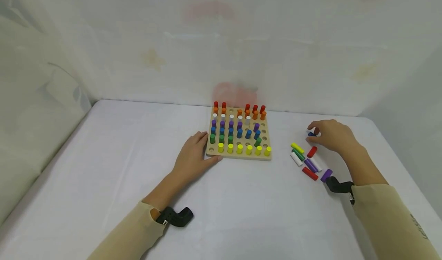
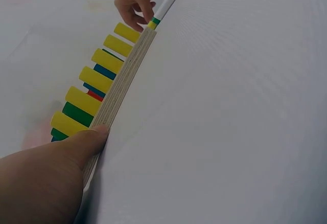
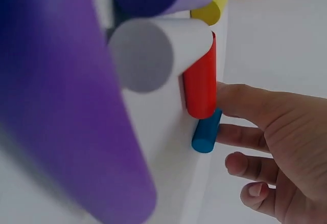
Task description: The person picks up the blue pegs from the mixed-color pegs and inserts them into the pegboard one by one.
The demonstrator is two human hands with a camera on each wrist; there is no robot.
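The pegboard [image 1: 238, 155] looked like pale layered plywood with a matt edge; its pegs [image 1: 239, 148] were smooth painted wood. Matt white cloth covered the bench [image 1: 114, 156].

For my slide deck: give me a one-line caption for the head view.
Left hand steadies a pegboard while right hand touches a blue peg among loose pegs.

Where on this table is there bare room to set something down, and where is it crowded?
Free: the wide stretch left of the pegboard and left hand, and the near strip between both forearms. A narrower gap lies between board and loose pegs. Crowded: around those pegs, where the right hand touches a blue peg.
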